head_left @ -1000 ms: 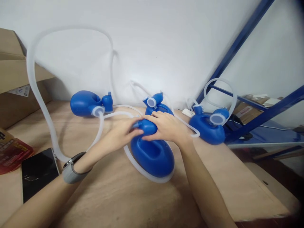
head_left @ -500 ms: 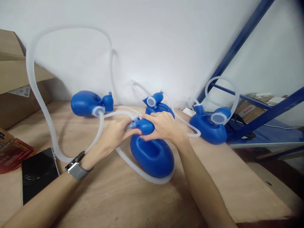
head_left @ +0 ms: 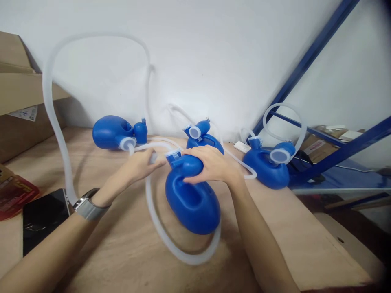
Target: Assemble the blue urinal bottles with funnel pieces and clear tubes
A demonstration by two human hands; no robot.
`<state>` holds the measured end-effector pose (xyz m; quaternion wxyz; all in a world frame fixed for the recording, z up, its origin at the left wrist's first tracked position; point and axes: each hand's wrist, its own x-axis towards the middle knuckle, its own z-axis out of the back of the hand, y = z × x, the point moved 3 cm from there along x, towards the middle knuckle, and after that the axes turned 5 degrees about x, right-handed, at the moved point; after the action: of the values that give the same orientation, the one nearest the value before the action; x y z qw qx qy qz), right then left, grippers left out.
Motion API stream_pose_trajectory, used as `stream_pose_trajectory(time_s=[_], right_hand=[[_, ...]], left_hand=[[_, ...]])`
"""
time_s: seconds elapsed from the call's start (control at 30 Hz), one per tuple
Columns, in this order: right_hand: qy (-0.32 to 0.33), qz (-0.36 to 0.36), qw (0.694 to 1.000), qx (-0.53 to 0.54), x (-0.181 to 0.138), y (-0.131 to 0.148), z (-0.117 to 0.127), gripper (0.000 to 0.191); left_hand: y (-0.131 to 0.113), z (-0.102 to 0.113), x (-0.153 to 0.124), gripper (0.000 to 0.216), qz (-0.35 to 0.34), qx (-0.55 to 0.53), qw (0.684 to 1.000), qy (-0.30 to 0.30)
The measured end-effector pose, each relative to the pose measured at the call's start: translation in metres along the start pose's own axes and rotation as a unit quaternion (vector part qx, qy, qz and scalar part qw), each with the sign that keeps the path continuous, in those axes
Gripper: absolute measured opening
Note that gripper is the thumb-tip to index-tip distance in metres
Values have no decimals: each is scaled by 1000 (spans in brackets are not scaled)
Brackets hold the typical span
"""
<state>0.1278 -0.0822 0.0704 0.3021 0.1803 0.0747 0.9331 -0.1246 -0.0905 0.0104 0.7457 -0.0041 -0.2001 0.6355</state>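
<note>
A blue plastic vessel (head_left: pixel 192 199) with a handle hole lies on the wooden table (head_left: pixel 128 248) in front of me. My right hand (head_left: pixel 210 165) is wrapped over its neck. My left hand (head_left: pixel 139 165), with a watch on the wrist, is closed on the end of a translucent white tube (head_left: pixel 159 228). That tube loops round the vessel's near side. The tube end sits just left of the vessel's square blue mouth (head_left: pixel 172 154), a little apart from it.
Three more blue vessels with tubes stand behind: one at the back left (head_left: pixel 111 132), one in the middle (head_left: pixel 203 138), one at the right (head_left: pixel 269 167). A cardboard box (head_left: pixel 18 85), a red packet (head_left: pixel 15 195) and a black phone (head_left: pixel 39 217) lie left. Blue shelf struts (head_left: pixel 336 152) rise at the right.
My left hand has pulled the tube end out to the left, away from the vessel's mouth. The tube loop has slid nearer to me. My right hand stays on the neck.
</note>
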Motion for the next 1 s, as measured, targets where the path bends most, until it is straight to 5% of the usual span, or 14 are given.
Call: stream_pose_trajectory(time_s=[0.1,0.3,0.47,0.7,1.0], right_hand=[[37,20,998,43,-4,-1,5,72],[82,-14,995,53,-12,5,10,87],[17,-65,998,3,-19,10,-4,107],[-106,-43,988,102,-35,2,-20,87],[-83,-26,989,120,-36,-2,-17,84]], left_hand=[[-2,4,-5,69,2,50,996,-70],[-39,2,-7,52,-312,65,943,-91],[-47,-8,-4,31,-340,121,917,-170],[-49,-15,2,33,-321,143,899,-262],[-38,-26,15,45,-27,-84,941,-328]])
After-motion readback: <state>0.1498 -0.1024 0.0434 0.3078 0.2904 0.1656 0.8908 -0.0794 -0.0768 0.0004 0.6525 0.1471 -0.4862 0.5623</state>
